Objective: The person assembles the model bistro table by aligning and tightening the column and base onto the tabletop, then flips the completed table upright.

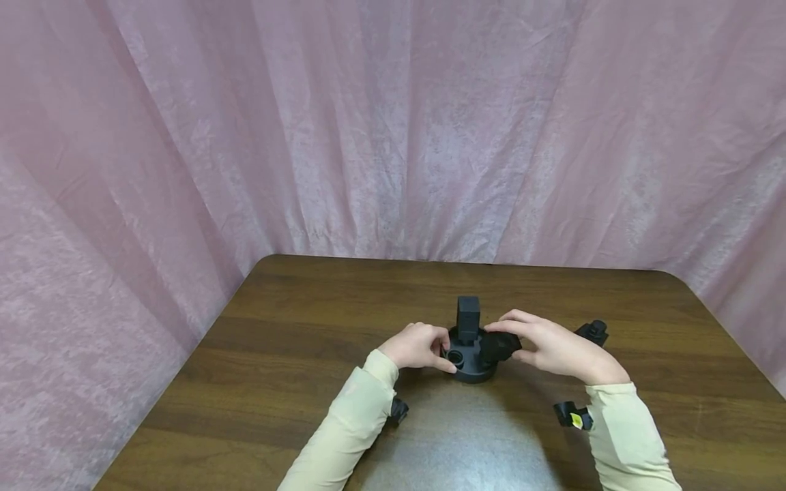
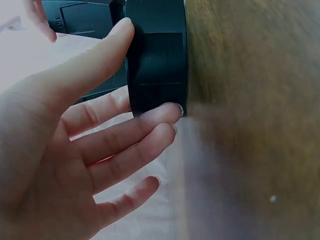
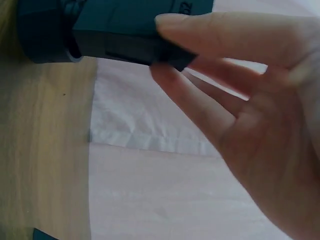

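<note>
Partly legible characters (image 3: 185,7), apparently ending "02", on the dark block (image 3: 132,32).

Black round base (image 1: 474,376) on brown wooden table (image 1: 344,307); pink fabric curtain (image 1: 393,136) behind. Black rectangular block (image 1: 468,319) on base's rear. Left hand (image 1: 420,346) at its left; second black block (image 1: 500,346), in right hand (image 1: 555,346), at right.

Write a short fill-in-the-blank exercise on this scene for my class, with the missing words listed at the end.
1. The left hand grips the black base, whose outline is ____ (round or square).
2. In the head view, the right hand holds a dark block to the ____ of the upright block.
3. The curtain behind the table is ____ (pink or green).

Missing words: round; right; pink.
</note>
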